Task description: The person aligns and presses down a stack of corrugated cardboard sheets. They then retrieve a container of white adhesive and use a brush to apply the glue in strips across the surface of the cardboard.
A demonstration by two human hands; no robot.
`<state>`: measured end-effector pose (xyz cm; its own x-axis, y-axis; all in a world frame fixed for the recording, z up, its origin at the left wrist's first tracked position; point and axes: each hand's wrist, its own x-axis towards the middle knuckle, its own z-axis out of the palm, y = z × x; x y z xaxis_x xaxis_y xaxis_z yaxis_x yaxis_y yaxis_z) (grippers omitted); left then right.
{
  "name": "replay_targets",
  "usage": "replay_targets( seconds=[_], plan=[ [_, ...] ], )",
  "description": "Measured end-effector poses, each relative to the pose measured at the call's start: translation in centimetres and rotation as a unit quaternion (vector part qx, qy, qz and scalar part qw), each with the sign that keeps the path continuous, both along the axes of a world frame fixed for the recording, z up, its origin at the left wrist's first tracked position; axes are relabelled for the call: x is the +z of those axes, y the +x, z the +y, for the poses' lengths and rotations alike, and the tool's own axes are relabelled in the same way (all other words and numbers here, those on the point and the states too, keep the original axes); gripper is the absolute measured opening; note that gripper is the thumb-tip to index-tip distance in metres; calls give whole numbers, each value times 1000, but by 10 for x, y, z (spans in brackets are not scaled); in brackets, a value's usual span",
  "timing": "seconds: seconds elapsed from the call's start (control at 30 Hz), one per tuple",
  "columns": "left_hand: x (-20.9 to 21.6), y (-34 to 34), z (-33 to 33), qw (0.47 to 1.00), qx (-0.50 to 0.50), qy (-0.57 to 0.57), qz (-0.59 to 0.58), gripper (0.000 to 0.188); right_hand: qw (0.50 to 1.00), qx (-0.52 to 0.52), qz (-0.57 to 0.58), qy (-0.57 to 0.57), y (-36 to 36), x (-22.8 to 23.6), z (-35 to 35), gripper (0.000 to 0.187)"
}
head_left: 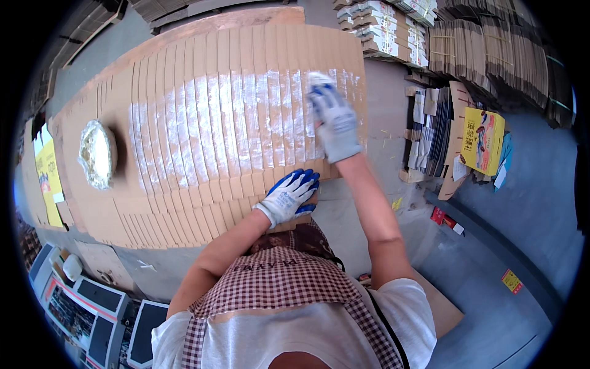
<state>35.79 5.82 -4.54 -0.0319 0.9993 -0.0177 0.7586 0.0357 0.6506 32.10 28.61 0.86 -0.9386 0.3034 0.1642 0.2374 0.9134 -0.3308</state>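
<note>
A fanned row of overlapping brown cardboard sheets (203, 55) covers the table in front of me. Across its middle runs a broad band of wet, shiny whitish coating (227, 117). My left hand (287, 197), in a white glove with blue coating, rests on the near edge of the cardboard, fingers stretched out and holding nothing visible. My right hand (336, 126), gloved alike, is over the right end of the coated band. Motion smears its fingers; a white patch shows at their tips, and I cannot tell whether it is something held.
At the left, a bowl (98, 154) with a crinkled shiny lining stands on cardboard. Bundled flat cartons (491, 55) are stacked at the far right, near a yellow printed box (482, 141). A grey bar (498, 246) crosses the floor at right. Grey-and-black equipment (86, 317) sits lower left.
</note>
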Motion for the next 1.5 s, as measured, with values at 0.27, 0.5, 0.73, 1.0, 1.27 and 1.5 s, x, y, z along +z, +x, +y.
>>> replay_targets(
  seconds=[0.27, 0.5, 0.73, 1.0, 1.27, 1.5],
  plan=[
    [1, 0, 3, 1000, -10, -1, 11, 63, 995, -92, -24, -33, -16, -27, 18, 44],
    [-5, 0, 0, 1000, -15, -5, 19, 65, 880, -325, 51, -343, -22, 33, -13, 35],
    [-5, 0, -2, 999, -25, -18, 24, 67, 896, -277, 182, -295, -66, 14, -22, 36],
    [-10, 0, -3, 1000, -21, -9, -10, 67, 925, -312, 143, -163, -70, -11, 23, 42],
    [-5, -1, -3, 1000, -23, -12, -2, 67, 956, -262, 86, -97, -76, -15, 22, 38],
    [-9, -1, -3, 999, -26, -16, 9, 67, 968, -200, 81, -130, -81, 0, 3, 41]
  ],
)
